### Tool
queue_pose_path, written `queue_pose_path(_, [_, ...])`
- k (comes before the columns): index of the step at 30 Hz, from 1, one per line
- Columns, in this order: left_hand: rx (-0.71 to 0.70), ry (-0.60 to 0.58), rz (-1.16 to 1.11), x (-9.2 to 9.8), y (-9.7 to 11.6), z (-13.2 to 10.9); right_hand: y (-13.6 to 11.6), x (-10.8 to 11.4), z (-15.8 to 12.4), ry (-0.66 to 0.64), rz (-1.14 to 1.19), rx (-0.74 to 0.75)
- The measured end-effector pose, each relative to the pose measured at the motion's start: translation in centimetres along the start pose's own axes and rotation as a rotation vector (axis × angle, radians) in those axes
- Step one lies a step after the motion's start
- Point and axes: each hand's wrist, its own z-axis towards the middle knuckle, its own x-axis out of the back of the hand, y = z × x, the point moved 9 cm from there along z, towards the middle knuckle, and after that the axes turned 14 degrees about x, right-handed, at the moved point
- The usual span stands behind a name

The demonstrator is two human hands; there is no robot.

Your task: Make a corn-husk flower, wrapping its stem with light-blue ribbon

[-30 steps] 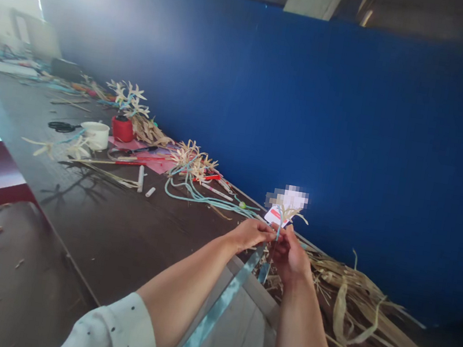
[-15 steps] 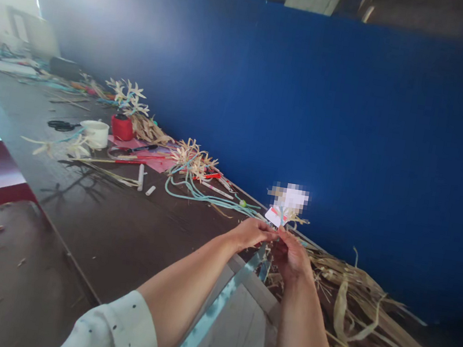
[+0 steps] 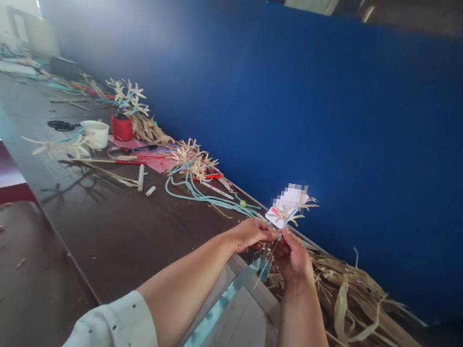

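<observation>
My left hand (image 3: 252, 235) and my right hand (image 3: 293, 258) meet at the table's back edge, fingertips pinched together. Between them they hold the light-blue wrapped stem of a dried-husk flower (image 3: 290, 215), whose pale, pointed petals spread just above the fingers. A thin strand hangs below the pinch. Behind the flower is a white card (image 3: 274, 216) with a red mark, partly blurred out. A light-blue patterned strap (image 3: 208, 322) runs from below my hands to the bottom of the view.
Left of my hands lie light-blue cords (image 3: 205, 197), a bunch of husk flowers (image 3: 193, 158) and pens. Farther along stand a white cup (image 3: 95, 134), a red thread spool (image 3: 121, 128) and black scissors (image 3: 63, 126). Dried husks (image 3: 369, 304) pile at right, below a blue wall (image 3: 353, 128).
The flower has risen a little and tilted right, so more petals show above the fingers. A thin strand now shows below my hands. Both hands have barely shifted.
</observation>
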Motion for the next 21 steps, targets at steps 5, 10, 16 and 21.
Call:
queue_pose_path(5, [0.053,-0.013,-0.06,-0.2,-0.2,-0.3,-0.1,-0.1,-0.3,0.001,-0.029,0.004])
queue_pose_path(10, [0.047,-0.024,-0.083,-0.3,-0.2,-0.2,-0.3,-0.8,-0.5,-0.051,-0.02,0.01])
queue_pose_path(16, [0.002,-0.053,-0.081,-0.8,0.2,-0.4,-0.5,-1.7,-0.8,-0.065,0.069,0.013])
queue_pose_path(21, [-0.02,-0.02,-0.066,-0.4,0.2,-0.4,-0.4,-1.5,-0.8,-0.041,0.07,0.017])
